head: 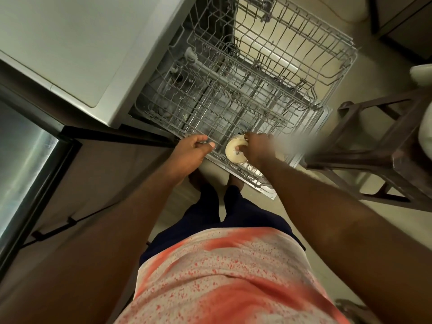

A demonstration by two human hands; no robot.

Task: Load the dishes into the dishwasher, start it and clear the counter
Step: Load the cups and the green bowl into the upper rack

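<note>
The dishwasher stands open below me with two grey wire racks pulled out over its lowered door. The lower rack (210, 113) holds no dishes that I can see; the upper rack (292, 43) lies farther away. My right hand (256, 148) grips a small cream-white bowl (231, 152), turned bottom-up with a barcode sticker showing, at the near edge of the lower rack. My left hand (194, 148) holds the front wire rim of that rack, fingers curled over it.
The grey dishwasher top (70, 47) fills the upper left. A steel-fronted appliance (21, 164) stands at the far left. A dark wooden stool (378, 146) stands on the floor right of the door. White objects (422, 73) show at the right edge.
</note>
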